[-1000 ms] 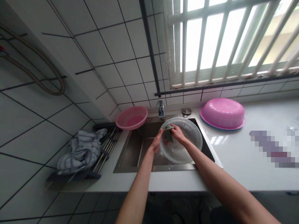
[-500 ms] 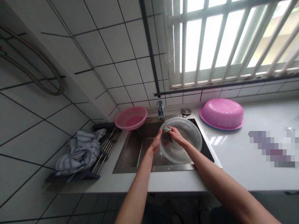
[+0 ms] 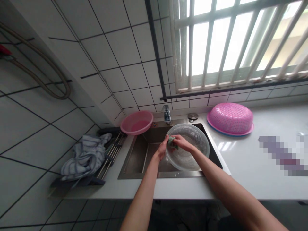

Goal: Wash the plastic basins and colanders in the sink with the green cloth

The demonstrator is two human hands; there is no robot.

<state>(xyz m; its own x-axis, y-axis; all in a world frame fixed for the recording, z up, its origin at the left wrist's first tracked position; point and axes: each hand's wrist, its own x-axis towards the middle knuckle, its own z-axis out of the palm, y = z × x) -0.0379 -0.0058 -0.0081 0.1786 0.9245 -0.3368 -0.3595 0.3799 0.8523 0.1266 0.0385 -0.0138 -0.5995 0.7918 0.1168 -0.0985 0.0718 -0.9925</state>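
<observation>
A clear ribbed plastic colander [image 3: 194,141] is tilted over the right part of the steel sink [image 3: 133,160]. My left hand [image 3: 162,149] is closed on its left rim, thumb on the inner side and the other fingers behind the wall. Inside that same rim, my right hand [image 3: 181,142] presses a crumpled green cloth [image 3: 172,141] against the colander wall. The cloth is partly hidden by the right fingers. Behind the colander stands the chrome faucet [image 3: 166,114]; whether water runs from it I cannot tell.
A pink basin [image 3: 137,123] rests at the sink's back left corner. An upturned pink basket [image 3: 230,118] lies on the right counter [image 3: 240,179]. A striped towel [image 3: 84,157] is heaped on a rack [image 3: 111,157] at left. A round drain cover [image 3: 192,116] sits behind the sink.
My right hand and the cloth have moved slightly down along the colander's left rim. My left hand keeps its hold. The whole view has shifted a little.
</observation>
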